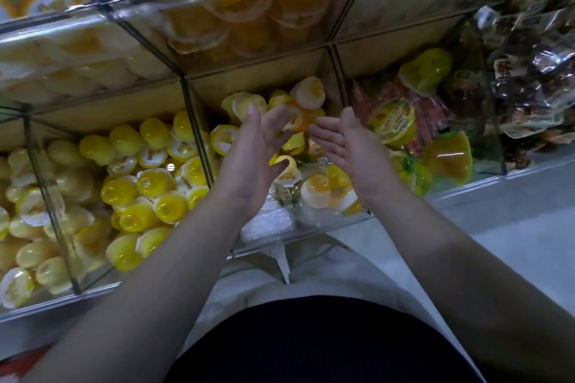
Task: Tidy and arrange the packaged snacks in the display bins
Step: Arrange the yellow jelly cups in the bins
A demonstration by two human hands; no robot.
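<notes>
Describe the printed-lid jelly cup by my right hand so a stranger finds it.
Find the lower clear bin right of the right hand. The jelly cup lies beside that hand's thumb. Unlike neighbouring cups, its printed red-and-yellow lid faces the camera.

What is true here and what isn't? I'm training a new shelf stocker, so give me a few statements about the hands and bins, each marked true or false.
1. Both the left hand and the right hand are open, with the fingers straight. True.
2. The hands are over the leftmost bin. False: they are above the middle bin.
3. The bin on the left is piled with yellow jelly cups. True.
4. The dark brown packets lie in the bin under the hands. False: they are in the far right section, well away from the hands.
</notes>
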